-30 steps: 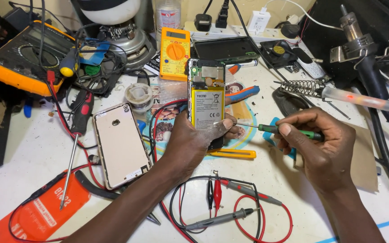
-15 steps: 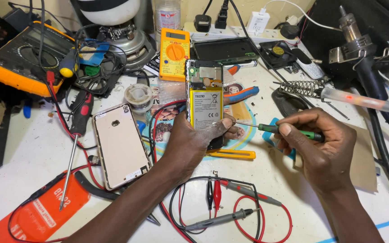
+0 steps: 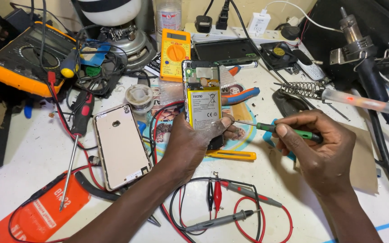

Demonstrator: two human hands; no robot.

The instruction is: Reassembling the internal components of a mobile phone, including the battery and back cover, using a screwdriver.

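The left hand (image 3: 190, 144) grips the opened phone (image 3: 202, 101) upright, exposing its insides; the right hand (image 3: 325, 150) pinches a green screwdriver (image 3: 289, 131), tip at the phone's edge.

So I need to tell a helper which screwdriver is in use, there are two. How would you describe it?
Start at the opened phone in the left hand mid-bench. The right hand holds the thin green-handled screwdriver, its tip by the phone's edge. The other, a black-and-red screwdriver, lies untouched at far left.
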